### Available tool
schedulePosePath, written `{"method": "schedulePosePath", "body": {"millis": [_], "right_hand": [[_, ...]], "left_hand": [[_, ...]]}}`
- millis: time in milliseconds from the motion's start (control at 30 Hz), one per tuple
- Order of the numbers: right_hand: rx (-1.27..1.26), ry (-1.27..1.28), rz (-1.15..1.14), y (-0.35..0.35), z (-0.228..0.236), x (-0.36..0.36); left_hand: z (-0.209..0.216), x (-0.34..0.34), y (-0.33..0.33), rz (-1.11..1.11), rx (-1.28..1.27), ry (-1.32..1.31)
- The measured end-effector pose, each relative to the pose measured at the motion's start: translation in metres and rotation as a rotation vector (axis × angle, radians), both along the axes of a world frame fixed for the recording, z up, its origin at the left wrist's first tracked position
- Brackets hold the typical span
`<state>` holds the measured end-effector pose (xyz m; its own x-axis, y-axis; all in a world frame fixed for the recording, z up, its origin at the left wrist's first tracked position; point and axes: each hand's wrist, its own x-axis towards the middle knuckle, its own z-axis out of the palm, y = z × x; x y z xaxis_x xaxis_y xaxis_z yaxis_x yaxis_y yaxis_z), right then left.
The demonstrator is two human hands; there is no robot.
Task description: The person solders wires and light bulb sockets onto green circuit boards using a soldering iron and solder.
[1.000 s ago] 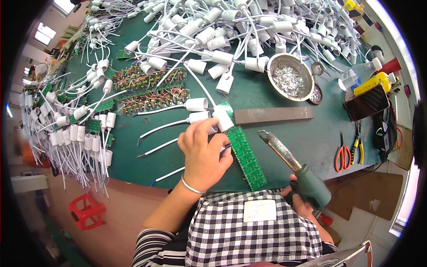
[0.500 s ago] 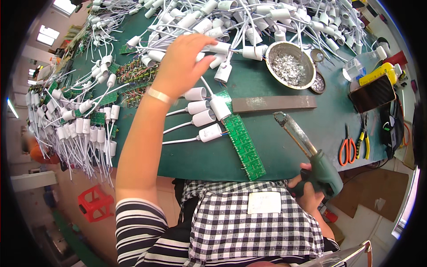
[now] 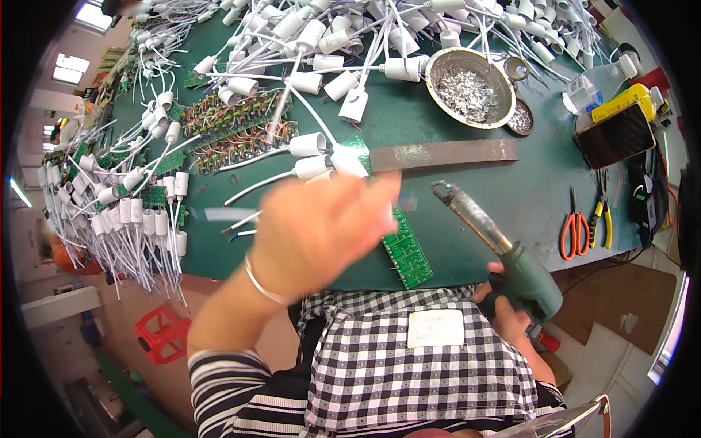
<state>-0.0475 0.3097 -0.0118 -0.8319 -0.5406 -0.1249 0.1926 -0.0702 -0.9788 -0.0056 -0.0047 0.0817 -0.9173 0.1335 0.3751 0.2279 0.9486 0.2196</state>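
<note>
Green circuit strip (image 3: 406,248) half covered: left hand (image 3: 318,230) back from far sockets (image 3: 307,144), blurred (grip unreadable); right hand (image 3: 511,310) clasping soldering gun (image 3: 504,255).

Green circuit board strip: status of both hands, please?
Left hand blurred above green circuit board strip, grip unclear. Right hand grips green soldering gun. White lamp sockets beside board.

**Clothing and wristwear**

A black-and-white striped sleeve (image 3: 219,379) is worn on the left arm, with a thin silver bangle (image 3: 261,283) at the wrist. A black-and-white checked apron (image 3: 416,372) bearing a pale rectangular patch (image 3: 435,328) is seen.
</note>
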Motion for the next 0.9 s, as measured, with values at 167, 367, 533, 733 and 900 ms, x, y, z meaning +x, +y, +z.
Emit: {"method": "schedulePosePath", "body": {"millis": [167, 367, 533, 733, 900], "right_hand": [[0.208, 0.082, 0.285, 0.005, -0.008, -0.004], [0.224, 0.043, 0.339, 0.01, -0.006, -0.002], [0.239, 0.082, 0.312, 0.014, -0.012, 0.004], [0.336, 0.33, 0.339, 0.009, -0.014, 0.005], [0.4, 0.49, 0.34, -0.006, -0.006, 0.0]], "left_hand": [[-0.059, 0.045, 0.025, 0.224, 0.034, 0.027], [-0.084, 0.041, 0.03, 0.42, 0.055, 0.094], [-0.08, 0.034, 0.029, 0.446, 0.069, 0.065], [-0.077, 0.026, 0.033, 0.505, 0.159, 0.02], [-0.078, 0.023, 0.032, 0.537, 0.216, -0.003]]}}
